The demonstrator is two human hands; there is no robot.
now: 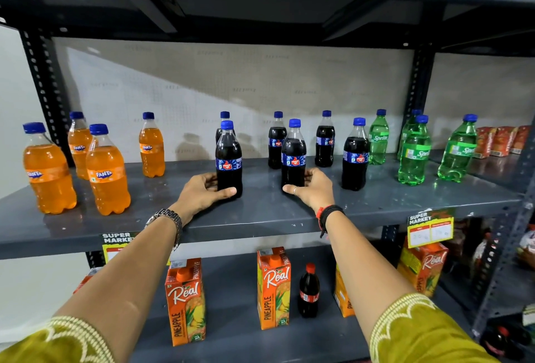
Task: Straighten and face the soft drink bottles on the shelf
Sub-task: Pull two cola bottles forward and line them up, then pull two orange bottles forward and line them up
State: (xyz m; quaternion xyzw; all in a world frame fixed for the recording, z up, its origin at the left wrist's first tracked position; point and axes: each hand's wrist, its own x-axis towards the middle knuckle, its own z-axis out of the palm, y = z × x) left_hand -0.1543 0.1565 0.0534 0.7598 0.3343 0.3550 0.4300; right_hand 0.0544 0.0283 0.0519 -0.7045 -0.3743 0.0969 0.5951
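On the grey shelf stand several orange Fanta bottles at the left, several dark cola bottles in the middle and several green Sprite bottles at the right. My left hand grips the base of a front cola bottle, its blue label facing me. Around the base of a second front cola bottle my right hand is wrapped. Both bottles stand upright. A third front cola bottle stands free to the right. More cola bottles stand behind.
Red packets lie at the far right of the shelf. The shelf below holds orange Real pineapple juice cartons and a small red-capped cola bottle. Yellow price tags hang from the shelf edge. Dark uprights frame the bay.
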